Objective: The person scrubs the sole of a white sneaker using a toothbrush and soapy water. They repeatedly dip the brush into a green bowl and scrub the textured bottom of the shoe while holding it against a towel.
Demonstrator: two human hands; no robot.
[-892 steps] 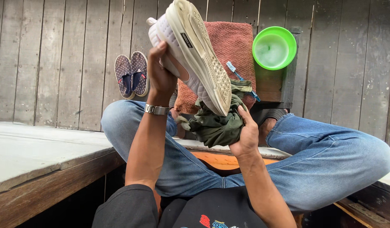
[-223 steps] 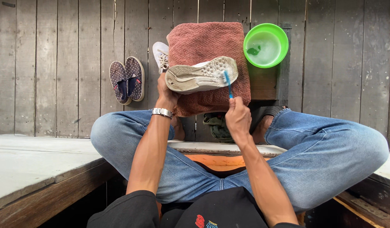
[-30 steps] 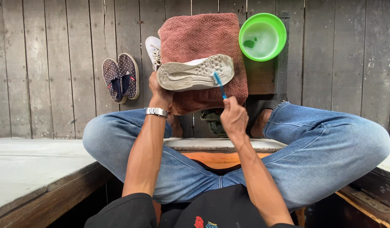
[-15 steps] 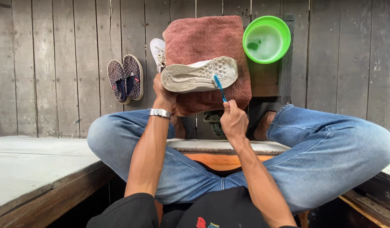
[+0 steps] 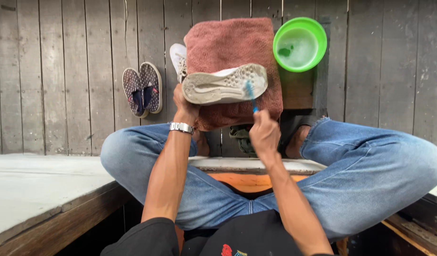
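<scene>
Since a second ago the thin blue plastic toothbrush (image 5: 250, 97) in the right hand (image 5: 264, 134) has slid slightly along the pale rubber sole of the white sneaker (image 5: 224, 85).

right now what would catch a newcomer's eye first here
The pale shoe held sole-up in the middle by the left hand, while the right hand works a blue toothbrush on its sole. Behind it lies a reddish towel, with a bright green bowl at its right.

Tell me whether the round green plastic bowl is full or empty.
Not empty: the round green plastic bowl holds pale, foamy liquid, with a dark green lump at its left side. How deep the liquid is cannot be told.
</scene>
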